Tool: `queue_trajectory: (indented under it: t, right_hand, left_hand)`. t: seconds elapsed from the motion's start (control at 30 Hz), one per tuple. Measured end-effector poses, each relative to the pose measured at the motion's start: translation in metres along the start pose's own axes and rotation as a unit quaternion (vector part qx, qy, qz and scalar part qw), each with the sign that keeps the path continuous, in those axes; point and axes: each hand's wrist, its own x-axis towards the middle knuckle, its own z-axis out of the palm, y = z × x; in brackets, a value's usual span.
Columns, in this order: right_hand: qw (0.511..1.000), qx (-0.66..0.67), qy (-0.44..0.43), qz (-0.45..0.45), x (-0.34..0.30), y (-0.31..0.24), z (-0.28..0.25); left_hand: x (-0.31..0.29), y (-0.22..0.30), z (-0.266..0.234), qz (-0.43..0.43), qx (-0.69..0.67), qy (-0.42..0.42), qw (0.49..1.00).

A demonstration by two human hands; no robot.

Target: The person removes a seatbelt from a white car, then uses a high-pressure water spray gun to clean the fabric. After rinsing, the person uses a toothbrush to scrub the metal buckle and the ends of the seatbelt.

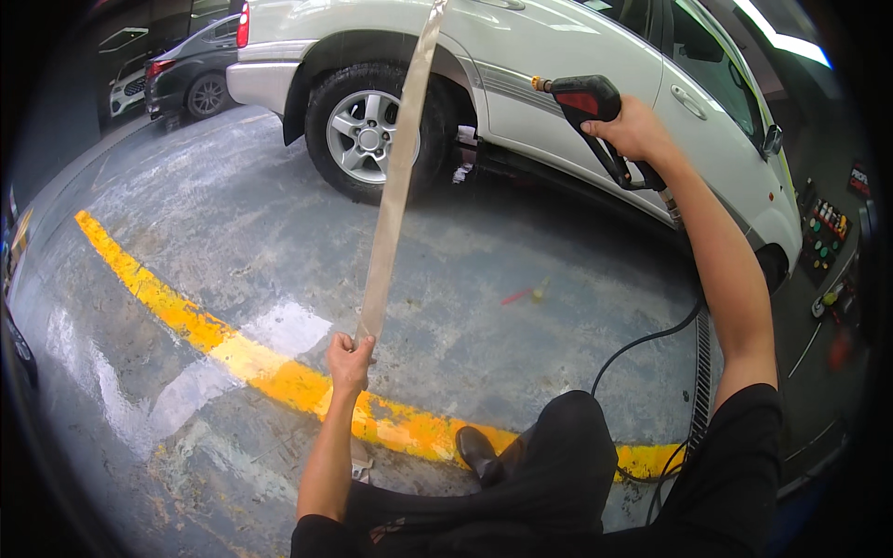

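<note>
My left hand is closed around a long, flat beige strap. From my fist the strap runs up taut past the top edge of the view, crossing in front of the car wheel. Below the fist a small pale end piece shows beside my forearm, partly hidden. My right hand grips a black and red pressure washer gun by its handle, its short brass nozzle pointing left toward the strap. Whether a finger presses the trigger is hard to see. A black hose trails from the gun down to the floor.
A white car with a silver wheel stands ahead. Behind it at the left is a dark car. Wet grey floor carries a yellow line. A drain grate and a wall rack of bottles are at the right.
</note>
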Motion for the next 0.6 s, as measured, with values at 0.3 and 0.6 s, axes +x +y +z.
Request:
queue_trajectory:
  t: [0.3,0.6]
  right_hand:
    - [0.998,-0.004,-0.014,-0.066,-0.003,-0.024,0.007]
    - [0.988,-0.087,-0.027,-0.124,-0.043,-0.064,0.014]
  left_hand:
    - [0.000,-0.015,-0.010,0.218,0.279,0.021,0.935]
    - [0.021,-0.029,0.002,0.214,0.273,0.033,0.937]
